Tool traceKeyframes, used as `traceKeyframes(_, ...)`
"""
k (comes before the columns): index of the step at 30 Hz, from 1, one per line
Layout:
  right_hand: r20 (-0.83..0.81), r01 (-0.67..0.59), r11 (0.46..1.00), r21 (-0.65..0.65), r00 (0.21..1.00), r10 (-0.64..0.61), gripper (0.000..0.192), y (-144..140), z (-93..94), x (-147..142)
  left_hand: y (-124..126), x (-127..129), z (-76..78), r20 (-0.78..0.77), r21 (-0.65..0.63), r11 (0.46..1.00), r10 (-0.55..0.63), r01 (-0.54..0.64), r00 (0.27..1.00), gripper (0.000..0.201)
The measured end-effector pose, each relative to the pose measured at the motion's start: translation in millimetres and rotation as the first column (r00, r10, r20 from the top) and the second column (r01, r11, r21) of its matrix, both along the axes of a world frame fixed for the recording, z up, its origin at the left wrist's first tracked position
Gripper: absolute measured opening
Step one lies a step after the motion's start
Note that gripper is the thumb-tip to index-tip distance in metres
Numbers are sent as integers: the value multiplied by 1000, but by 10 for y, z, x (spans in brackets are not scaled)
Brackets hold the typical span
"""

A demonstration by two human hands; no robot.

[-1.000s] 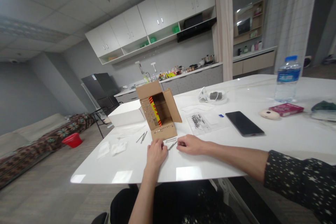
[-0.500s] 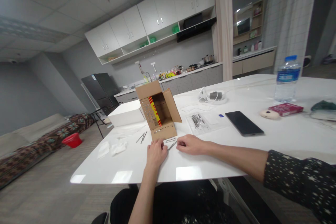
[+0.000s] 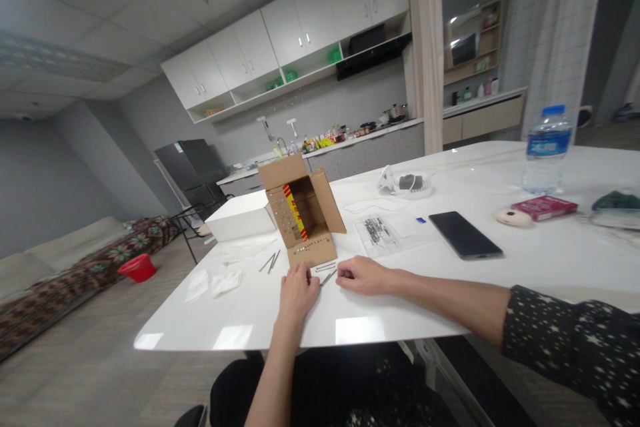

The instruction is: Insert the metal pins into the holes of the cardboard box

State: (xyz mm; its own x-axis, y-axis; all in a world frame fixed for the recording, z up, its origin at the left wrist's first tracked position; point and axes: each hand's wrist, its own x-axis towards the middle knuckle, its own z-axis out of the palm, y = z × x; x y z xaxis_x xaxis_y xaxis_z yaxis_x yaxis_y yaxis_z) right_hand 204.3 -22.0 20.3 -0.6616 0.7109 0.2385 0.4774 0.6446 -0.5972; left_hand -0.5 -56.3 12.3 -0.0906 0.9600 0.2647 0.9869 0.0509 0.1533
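Nothing has shifted since the earlier frames; left hand [image 3: 297, 293] and right hand [image 3: 361, 275] rest curled beside the loose metal pins [image 3: 327, 272] lying between them, whether either pinches one cannot be told. Just beyond stands the open cardboard box [image 3: 304, 213], its front flap studded with a few pins; more pins [image 3: 271, 261] and a pin packet [image 3: 378, 232] on the white table [image 3: 500, 280] seemingly remain.

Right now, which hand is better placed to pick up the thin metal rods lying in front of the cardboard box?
Probably the right hand: its fingertips lie beside the metal rods, while the left hand rests flat.
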Motion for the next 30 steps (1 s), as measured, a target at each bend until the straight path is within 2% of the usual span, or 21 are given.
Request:
traceKeyframes(23, 14, 5, 1000, -5, 1000, -5, 16, -34, 57, 10, 30, -42, -35, 97, 77, 995, -65, 58, 993, 2)
traceKeyframes(30, 11, 12, 1000, -3, 1000, -12, 16, -44, 63, 3, 56, -62, -60, 119, 61, 997, -63, 56, 991, 2)
